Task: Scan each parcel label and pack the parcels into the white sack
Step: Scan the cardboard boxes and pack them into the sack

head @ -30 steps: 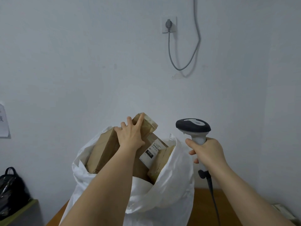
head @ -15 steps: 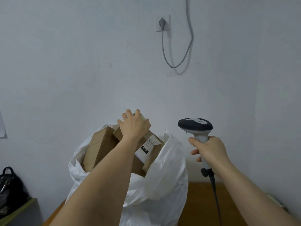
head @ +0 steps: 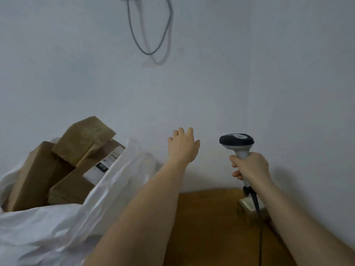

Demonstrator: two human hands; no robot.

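Wooden table (head: pixel 207 227) under sack (head: pixel 57 227), parcel (head: pixel 247 210)

A grey cable (head: pixel 149 35) loops down the white wall (head: pixel 249 73) at the upper centre; what looks like a socket is cut off there. A wooden table (head: pixel 211 227) fills the lower right.

Cardboard parcels (head: pixel 63 164) jut out of the mouth of the white sack (head: pixel 57 227) and crowd it, leaving little room among them. To the right of the sack, the wooden bench (head: pixel 211 227) lies bare between the two forearms up to the wall (head: pixel 211 93). The left hand (head: pixel 183 145) hangs in open air above that strip. At the bench's right edge, a small brown box (head: pixel 247 208) and the barcode scanner (head: pixel 238 148) cable (head: pixel 260 242) take up space under the right hand (head: pixel 249 167).
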